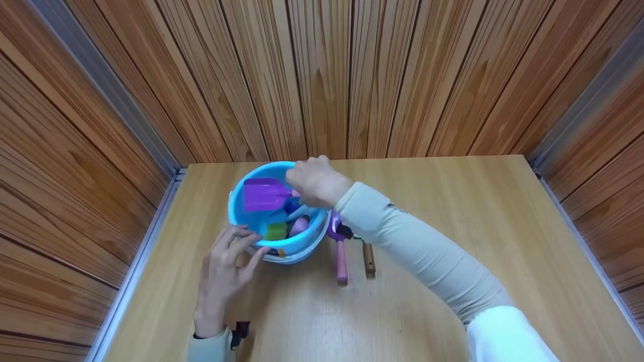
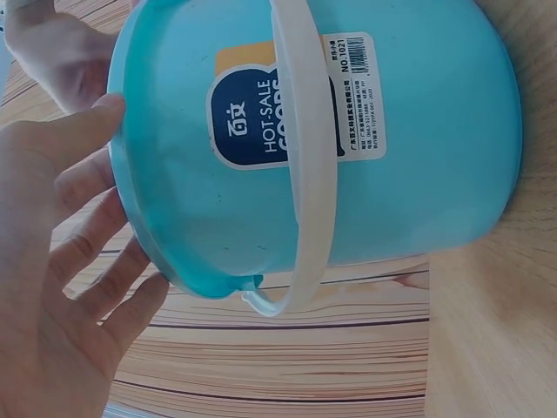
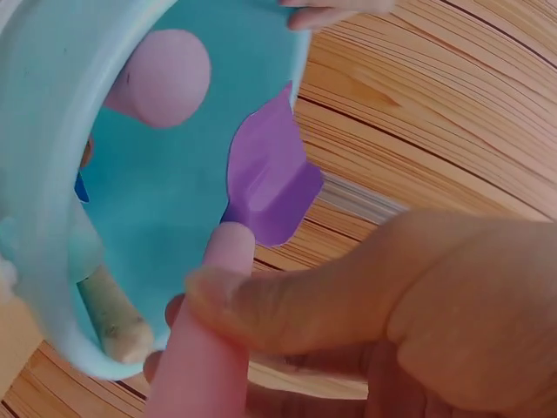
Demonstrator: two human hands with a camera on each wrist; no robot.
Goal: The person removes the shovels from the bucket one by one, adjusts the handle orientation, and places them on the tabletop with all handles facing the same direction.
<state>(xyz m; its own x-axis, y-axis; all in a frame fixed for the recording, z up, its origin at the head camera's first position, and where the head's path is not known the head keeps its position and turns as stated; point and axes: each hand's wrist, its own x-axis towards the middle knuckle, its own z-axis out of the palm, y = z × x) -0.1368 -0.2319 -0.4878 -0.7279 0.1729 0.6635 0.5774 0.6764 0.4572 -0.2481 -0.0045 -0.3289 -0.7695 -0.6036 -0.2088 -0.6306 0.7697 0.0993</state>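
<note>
A light-blue toy bucket [image 1: 233,208] stands upright on the table at centre-left. My right hand [image 1: 319,182] grips the pink handle [image 3: 213,348] of a toy shovel [image 1: 264,195], its purple blade over the bucket's mouth. At the near-left rim, my left hand [image 1: 224,266] holds the bucket, thumb at the outer side and fingers over the edge. Inside the bucket lie a green piece [image 1: 275,231], a rounded pink handle end [image 3: 170,78], some blue pieces and a wooden handle end [image 3: 117,326]. A white bail handle [image 2: 312,148] hangs across the bucket's label.
Right of the bucket, a purple tool with a pink handle [image 1: 342,261] lies on the table [image 1: 453,201]. Beside it lies a tool with a wooden handle [image 1: 369,259], its head partly hidden under my right sleeve. Wood-panelled walls [image 1: 322,75] border the table's back and sides.
</note>
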